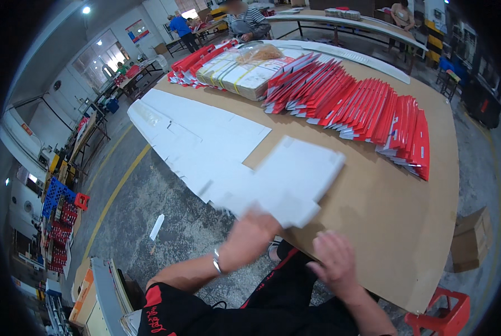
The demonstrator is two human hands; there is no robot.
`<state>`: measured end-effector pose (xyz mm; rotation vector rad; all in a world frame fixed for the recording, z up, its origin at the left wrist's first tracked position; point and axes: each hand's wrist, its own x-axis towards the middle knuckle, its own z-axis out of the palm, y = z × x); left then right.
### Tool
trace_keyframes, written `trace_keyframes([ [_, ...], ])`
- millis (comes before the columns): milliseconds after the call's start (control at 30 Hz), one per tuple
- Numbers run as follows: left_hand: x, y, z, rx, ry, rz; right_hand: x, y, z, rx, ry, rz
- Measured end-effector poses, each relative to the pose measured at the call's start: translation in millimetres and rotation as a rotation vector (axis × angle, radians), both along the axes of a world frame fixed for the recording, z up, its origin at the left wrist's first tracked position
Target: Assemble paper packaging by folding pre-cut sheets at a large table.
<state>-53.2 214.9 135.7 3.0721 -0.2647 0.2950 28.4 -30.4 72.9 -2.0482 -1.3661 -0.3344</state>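
A flat white die-cut cardboard blank [295,173], blurred by motion, lies at a slant above the table's near edge. My left hand [251,238] is closed at its near corner, the fingertips partly smeared. To the right, my right hand [335,259] is at the table's edge, thumb apart from loosely bent fingers, with nothing visible in it. Beyond the left hand, more white cardboard blanks [205,131] lie overlapping along the table's left side.
A long fanned row of red and white folded pieces [345,103] crosses the brown table [396,224]. Behind it lies a strapped bundle of cardboard [239,73]. A red stool [443,313] and an open carton [470,241] stand at right. Several people are farther back.
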Motion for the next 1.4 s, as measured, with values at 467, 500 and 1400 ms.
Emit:
trace_keyframes([
  [467, -5.9, -1.8, -119.3, -0.298, 0.151, -0.354, -50.6, -187.5, 7.7, 0.235, 0.525, -0.365],
  [500, 0.2, -6.1, -127.0, -0.563, 0.15, -0.382, -56.3, -203.9, 7.7, 0.214, 0.48, -0.427],
  [1400, 43.9, -185.6, -137.4, -0.136, 0.072, -0.287, -110.6, -184.8, -86.1, 0.852, 0.771, -1.25],
])
